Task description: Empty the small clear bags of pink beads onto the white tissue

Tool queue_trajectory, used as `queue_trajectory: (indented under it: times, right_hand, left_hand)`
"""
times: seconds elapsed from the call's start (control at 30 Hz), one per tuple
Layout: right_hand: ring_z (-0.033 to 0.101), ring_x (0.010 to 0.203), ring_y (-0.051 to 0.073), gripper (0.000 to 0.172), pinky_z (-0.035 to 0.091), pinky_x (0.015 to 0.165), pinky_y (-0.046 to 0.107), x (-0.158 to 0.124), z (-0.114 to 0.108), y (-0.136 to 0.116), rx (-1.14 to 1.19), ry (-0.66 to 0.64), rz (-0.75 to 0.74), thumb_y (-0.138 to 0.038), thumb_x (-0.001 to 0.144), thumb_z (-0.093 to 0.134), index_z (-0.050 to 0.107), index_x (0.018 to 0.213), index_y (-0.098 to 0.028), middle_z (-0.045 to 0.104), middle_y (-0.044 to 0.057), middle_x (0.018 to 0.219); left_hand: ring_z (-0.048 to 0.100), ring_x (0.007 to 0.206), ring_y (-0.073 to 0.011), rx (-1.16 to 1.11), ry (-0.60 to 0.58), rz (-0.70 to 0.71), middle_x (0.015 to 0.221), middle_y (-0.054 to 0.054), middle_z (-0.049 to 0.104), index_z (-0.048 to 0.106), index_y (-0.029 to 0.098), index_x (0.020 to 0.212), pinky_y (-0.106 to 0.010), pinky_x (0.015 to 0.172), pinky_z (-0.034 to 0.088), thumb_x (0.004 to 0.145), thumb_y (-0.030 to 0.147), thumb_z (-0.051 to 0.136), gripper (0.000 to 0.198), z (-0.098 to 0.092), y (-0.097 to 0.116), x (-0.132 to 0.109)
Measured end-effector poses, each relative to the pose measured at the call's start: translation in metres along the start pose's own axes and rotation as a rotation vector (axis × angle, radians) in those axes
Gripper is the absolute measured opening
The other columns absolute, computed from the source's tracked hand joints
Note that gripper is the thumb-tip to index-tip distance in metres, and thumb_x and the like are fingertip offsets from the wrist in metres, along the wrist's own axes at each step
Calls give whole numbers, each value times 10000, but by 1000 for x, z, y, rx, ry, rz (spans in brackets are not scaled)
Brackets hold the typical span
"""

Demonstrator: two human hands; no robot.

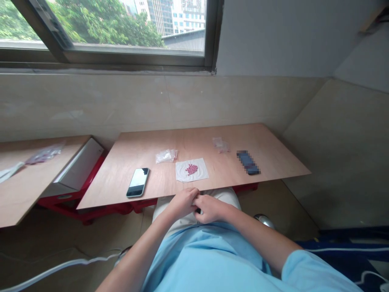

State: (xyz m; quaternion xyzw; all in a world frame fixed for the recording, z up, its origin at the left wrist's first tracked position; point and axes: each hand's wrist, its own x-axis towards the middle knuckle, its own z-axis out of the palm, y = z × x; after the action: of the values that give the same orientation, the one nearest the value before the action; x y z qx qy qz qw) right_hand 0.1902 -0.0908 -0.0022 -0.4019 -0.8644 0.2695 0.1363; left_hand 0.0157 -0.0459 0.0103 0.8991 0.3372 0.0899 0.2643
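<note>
My left hand [182, 202] and my right hand [209, 207] meet over my lap, just past the near edge of the plywood table [194, 140]. A small dark object [198, 210] shows between them, too hidden to name. Nearest to my hands lies a white square of cloth or paper [184, 174] bearing a cluster of pink-red pills [191, 169]. A clear plastic bag [166, 156] lies to its left, with a second one [221, 144] farther right. A white-framed smartphone [137, 182] lies at left, and a dark, pixelated phone [248, 162] lies at right.
To the left stands a second wooden table [36, 162] with a plastic packet and a white box beneath its edge. Red metal frames [91, 213] support both tables. A beige wall and window lie ahead. A white cable [60, 267] crosses the floor.
</note>
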Motion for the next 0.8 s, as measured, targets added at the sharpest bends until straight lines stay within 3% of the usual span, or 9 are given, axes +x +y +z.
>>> queue_trajectory:
  times: [0.23, 0.43, 0.67, 0.8]
  right_hand:
    - [671, 817, 250, 123, 480, 685, 298, -1, 6, 8, -37, -99, 33, -259, 802, 645, 646, 884, -167, 729, 92, 920]
    - [672, 932, 275, 222, 507, 758, 324, 2, 2, 6, -9, -36, 8, -240, 823, 637, 641, 1031, -162, 714, 123, 1078]
    - [659, 1041, 266, 305, 531, 839, 325, 10, -9, 3, 100, 15, 8, -172, 847, 617, 600, 1151, -187, 667, 113, 1211]
    - [623, 1193, 275, 470, 533, 966, 368, 19, -10, 6, 186, 51, -27, -133, 856, 595, 559, 1320, -194, 623, 124, 1348]
  left_hand:
    - [616, 893, -240, 41, -23, 5, 933, -62, 634, 559, 184, 950, -305, 754, 443, 699, 120, 610, 264, 9, 5, 4]
    - [596, 889, -231, 69, 0, 8, 926, -59, 620, 542, 188, 926, -307, 759, 443, 733, 92, 587, 220, 2, 0, 4]
    - [579, 881, -219, 100, 70, -32, 932, -51, 617, 530, 192, 938, -309, 751, 435, 783, 63, 544, 202, -9, -21, 6]
    - [584, 884, -227, 101, 84, -62, 924, -55, 628, 539, 194, 955, -321, 767, 442, 800, 67, 552, 201, -14, -37, 8]
